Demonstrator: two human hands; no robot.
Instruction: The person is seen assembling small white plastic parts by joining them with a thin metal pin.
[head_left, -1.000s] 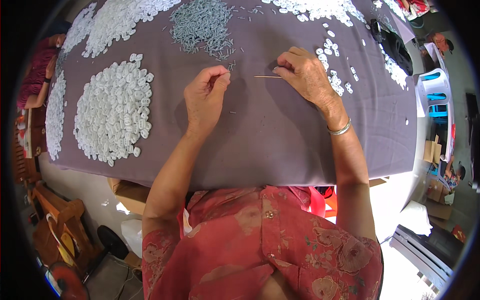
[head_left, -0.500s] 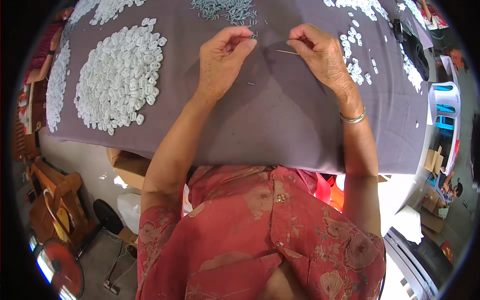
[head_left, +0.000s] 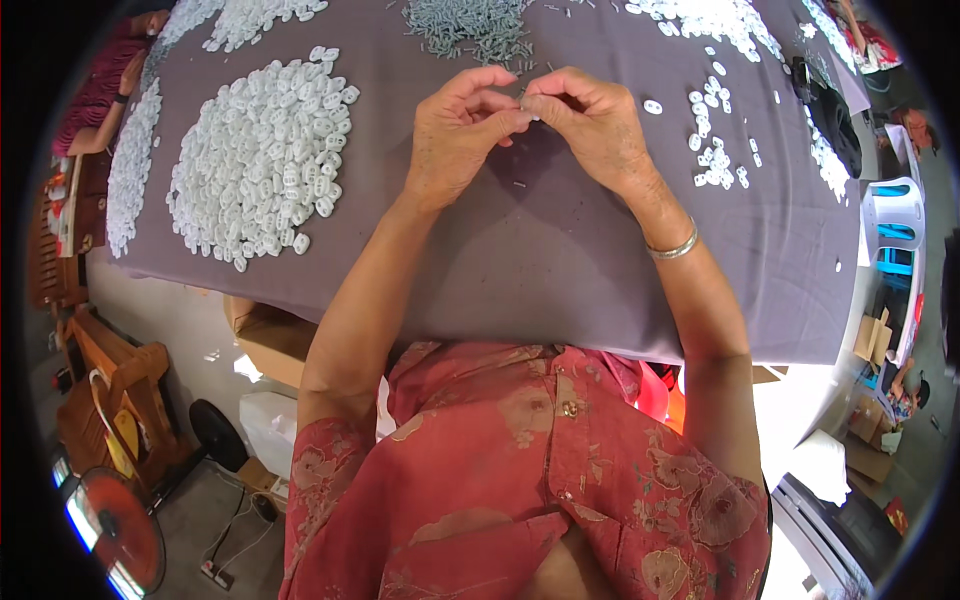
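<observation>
I read smooth, slightly wrinkled purple-grey cloth (head_left: 560, 290) beneath both hands. Taking their meeting point as the dial's centre, a heap of glossy white oval pieces (head_left: 265, 160) lies at nine o'clock, a pile of thin grey pegs (head_left: 475, 32) toward eleven, and scattered white pieces (head_left: 712, 165) between three and four.

On the left hand (head_left: 455, 140), I see the forefinger curled and raised apart from the thumb; whether its other fingers pinch anything, I cannot tell. The right hand (head_left: 595, 130) brings thumb and forefinger close together, near the left thumb. A tiny pale bit (head_left: 535, 117) shows right at these fingertips, too small to identify. One loose peg (head_left: 519, 183) lies at six o'clock, just below them.
</observation>
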